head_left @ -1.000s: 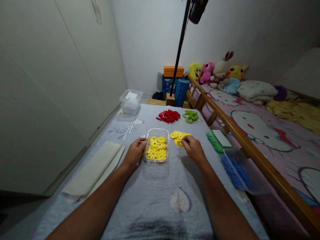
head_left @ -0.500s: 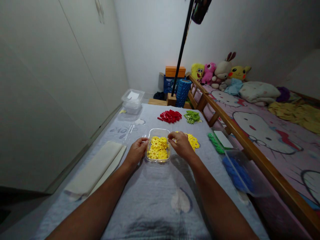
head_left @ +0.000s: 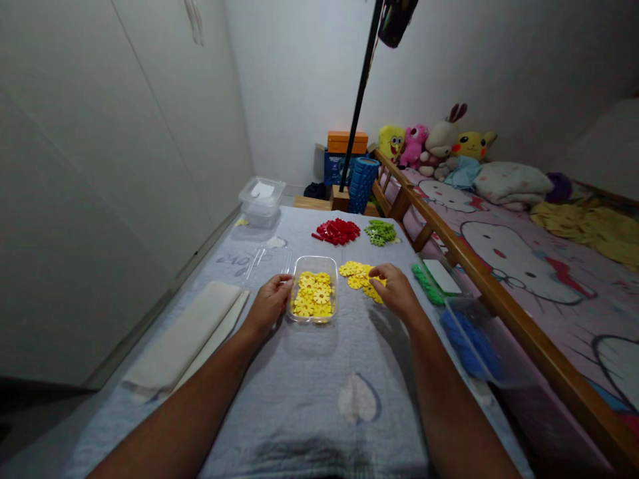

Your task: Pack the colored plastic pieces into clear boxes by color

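A clear plastic container point(head_left: 313, 319) stands open on the cloth-covered table, and yellow flower-shaped plastic pieces point(head_left: 312, 296) lie inside it. My left hand point(head_left: 270, 301) grips the container's left wall between thumb and fingers. To the right of the container spreads a loose pile of yellow flower-shaped pieces point(head_left: 353, 269). Over the right part of that pile is my right hand point(head_left: 397, 289), thumb and forefinger apart, with no piece visibly held. It hides some of the pieces.
Behind are a red pile point(head_left: 338, 231) and a green pile point(head_left: 380, 233) of plastic pieces. A clear lid point(head_left: 267, 265) and folded cloth point(head_left: 184, 339) lie left; lidded containers point(head_left: 262, 199) stand far left. Boxes with green point(head_left: 428, 285) and blue contents point(head_left: 469, 342) line the bed rail point(head_left: 449, 249).
My right hand has moved right, from the container's right rim to the loose yellow pile. The left hand stays on the container. Pieces inside the container lie slightly differently.
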Action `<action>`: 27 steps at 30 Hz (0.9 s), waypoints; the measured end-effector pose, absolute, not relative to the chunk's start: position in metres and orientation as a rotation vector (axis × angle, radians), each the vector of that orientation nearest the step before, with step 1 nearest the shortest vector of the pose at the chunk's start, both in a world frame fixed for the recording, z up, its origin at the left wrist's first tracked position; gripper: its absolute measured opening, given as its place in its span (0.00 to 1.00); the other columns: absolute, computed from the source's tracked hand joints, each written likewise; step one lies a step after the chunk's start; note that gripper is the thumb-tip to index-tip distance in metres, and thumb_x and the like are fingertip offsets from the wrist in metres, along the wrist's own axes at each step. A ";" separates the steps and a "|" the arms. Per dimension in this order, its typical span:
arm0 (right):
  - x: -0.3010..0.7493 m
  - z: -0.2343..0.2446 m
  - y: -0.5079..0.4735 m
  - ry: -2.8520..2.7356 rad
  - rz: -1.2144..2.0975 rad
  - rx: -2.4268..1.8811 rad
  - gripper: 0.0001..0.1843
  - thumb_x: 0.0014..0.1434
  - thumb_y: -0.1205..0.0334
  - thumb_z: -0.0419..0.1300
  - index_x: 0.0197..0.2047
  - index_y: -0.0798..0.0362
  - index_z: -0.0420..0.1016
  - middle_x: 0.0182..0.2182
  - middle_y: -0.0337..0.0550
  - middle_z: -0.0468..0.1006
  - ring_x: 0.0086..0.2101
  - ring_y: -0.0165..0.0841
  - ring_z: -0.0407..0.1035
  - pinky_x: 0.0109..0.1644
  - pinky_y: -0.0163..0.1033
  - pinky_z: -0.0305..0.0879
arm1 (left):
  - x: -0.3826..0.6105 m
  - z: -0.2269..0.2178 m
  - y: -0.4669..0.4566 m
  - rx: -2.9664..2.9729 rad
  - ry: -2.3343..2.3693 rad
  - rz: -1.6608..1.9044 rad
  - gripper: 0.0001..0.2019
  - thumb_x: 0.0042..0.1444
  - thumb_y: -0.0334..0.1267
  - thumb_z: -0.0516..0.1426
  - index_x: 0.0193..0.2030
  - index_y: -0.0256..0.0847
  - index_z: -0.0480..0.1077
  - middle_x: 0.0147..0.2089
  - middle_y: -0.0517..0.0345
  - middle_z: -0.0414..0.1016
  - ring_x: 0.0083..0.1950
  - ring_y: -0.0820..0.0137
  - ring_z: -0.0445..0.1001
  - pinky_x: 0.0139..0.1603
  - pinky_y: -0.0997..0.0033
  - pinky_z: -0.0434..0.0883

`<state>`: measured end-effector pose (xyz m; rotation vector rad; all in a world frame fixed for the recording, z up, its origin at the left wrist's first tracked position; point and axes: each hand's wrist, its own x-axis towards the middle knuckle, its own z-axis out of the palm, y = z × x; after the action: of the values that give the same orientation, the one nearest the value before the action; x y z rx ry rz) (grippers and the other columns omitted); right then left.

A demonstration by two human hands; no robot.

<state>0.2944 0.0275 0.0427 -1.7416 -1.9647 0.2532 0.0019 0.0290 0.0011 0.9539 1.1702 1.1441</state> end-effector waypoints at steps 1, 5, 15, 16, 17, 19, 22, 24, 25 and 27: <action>0.299 0.041 0.027 -1.966 0.250 -1.818 0.06 0.57 0.69 0.58 0.37 0.54 0.76 0.39 0.47 0.78 0.42 0.36 0.70 0.50 0.39 0.60 | 0.002 0.001 0.029 0.957 1.175 1.147 0.23 0.45 0.52 0.64 0.43 0.39 0.70 0.24 0.66 0.71 0.22 0.75 0.68 0.21 0.78 0.62; 0.315 0.030 0.025 -1.988 0.206 -2.062 0.10 0.56 0.69 0.60 0.42 0.56 0.76 0.42 0.50 0.78 0.44 0.37 0.69 0.51 0.39 0.59 | 0.001 -0.002 0.030 0.974 1.171 1.151 0.23 0.46 0.53 0.63 0.43 0.39 0.70 0.22 0.67 0.69 0.20 0.77 0.65 0.20 0.79 0.59; 0.308 0.014 0.019 -2.043 0.302 -2.144 0.12 0.54 0.69 0.61 0.43 0.56 0.75 0.40 0.48 0.79 0.39 0.35 0.69 0.41 0.35 0.57 | 0.001 0.000 0.029 0.947 1.158 1.149 0.23 0.45 0.53 0.64 0.42 0.40 0.69 0.23 0.68 0.68 0.22 0.74 0.70 0.22 0.78 0.64; 0.310 0.015 0.019 -2.060 0.330 -2.113 0.09 0.54 0.69 0.60 0.40 0.56 0.76 0.37 0.47 0.79 0.36 0.34 0.69 0.39 0.35 0.56 | 0.001 0.000 0.028 0.944 1.157 1.150 0.23 0.45 0.52 0.64 0.42 0.40 0.69 0.22 0.68 0.68 0.22 0.74 0.69 0.22 0.78 0.64; 0.312 0.017 0.018 -2.076 0.362 -2.072 0.06 0.55 0.69 0.58 0.36 0.55 0.76 0.33 0.45 0.79 0.34 0.33 0.68 0.37 0.35 0.55 | 0.001 0.001 0.028 0.945 1.159 1.150 0.23 0.45 0.52 0.64 0.42 0.40 0.69 0.22 0.68 0.67 0.21 0.74 0.68 0.21 0.78 0.63; 0.316 0.022 0.018 -2.092 0.419 -1.966 0.08 0.56 0.68 0.55 0.28 0.54 0.74 0.28 0.42 0.77 0.31 0.32 0.67 0.34 0.35 0.54 | 0.001 0.001 0.028 0.953 1.167 1.150 0.23 0.45 0.52 0.64 0.42 0.39 0.70 0.21 0.68 0.66 0.19 0.75 0.66 0.19 0.78 0.60; 0.309 0.034 0.019 -2.012 0.440 -1.784 0.09 0.57 0.67 0.54 0.28 0.54 0.74 0.28 0.42 0.76 0.31 0.32 0.67 0.35 0.35 0.57 | 0.001 0.001 0.028 0.948 1.168 1.152 0.23 0.44 0.53 0.65 0.41 0.39 0.70 0.21 0.67 0.67 0.19 0.75 0.66 0.19 0.78 0.59; 0.294 0.045 0.019 -1.912 0.488 -1.678 0.09 0.57 0.65 0.56 0.38 0.54 0.76 0.30 0.40 0.76 0.32 0.32 0.68 0.36 0.34 0.59 | 0.001 0.001 0.028 0.944 1.162 1.152 0.23 0.44 0.53 0.65 0.41 0.39 0.70 0.22 0.67 0.68 0.20 0.75 0.67 0.20 0.78 0.60; 0.283 0.051 0.019 -1.873 0.540 -1.633 0.13 0.57 0.65 0.56 0.45 0.54 0.75 0.30 0.38 0.76 0.30 0.31 0.67 0.36 0.34 0.59 | 0.001 0.002 0.028 0.947 1.162 1.153 0.23 0.44 0.53 0.65 0.41 0.39 0.71 0.22 0.67 0.68 0.20 0.75 0.67 0.20 0.79 0.60; 0.258 0.063 0.020 -1.887 0.634 -1.538 0.16 0.56 0.66 0.58 0.48 0.53 0.72 0.29 0.35 0.74 0.29 0.30 0.67 0.35 0.33 0.60 | 0.001 0.003 0.028 0.963 1.174 1.153 0.22 0.44 0.53 0.64 0.41 0.39 0.71 0.22 0.67 0.68 0.19 0.77 0.65 0.19 0.79 0.59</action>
<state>0.2579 0.0202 0.0625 -1.5377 -1.8866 0.6344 0.0014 0.0282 0.0025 0.9626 1.1740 1.1535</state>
